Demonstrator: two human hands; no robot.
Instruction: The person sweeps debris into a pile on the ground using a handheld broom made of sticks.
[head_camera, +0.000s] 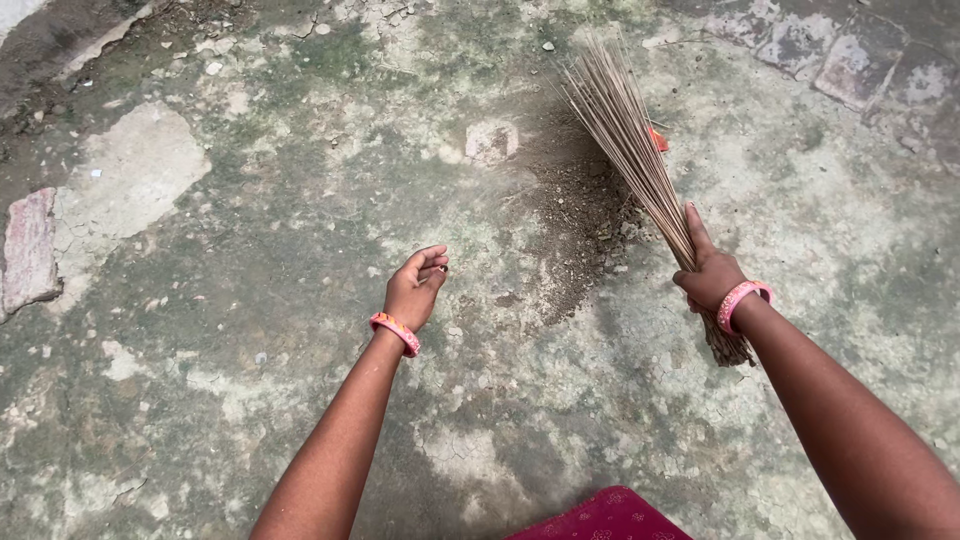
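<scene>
We see the right hand (712, 277) gripping the broom (640, 170) at right; bristles slant to upper centre over the dirt pile (580, 225). The left hand (418, 285) is empty, loosely curled, at centre.

Bright, even daylight, outdoors; soft and diffuse, no clear direction of the source. No hard shadows: the arms cast almost none on the ground (250, 400), only a faint darkening under the broom (640, 170). No glare or blown highlights; pale patches of concrete stay readable. Focus is sharp across the middle, cracks and grit crisp. Broom tips look slightly smeared by motion. Mild wide-angle stretch toward the corners; the forearms at the bottom edge are a little soft. Colours natural, contrast moderate.
</scene>
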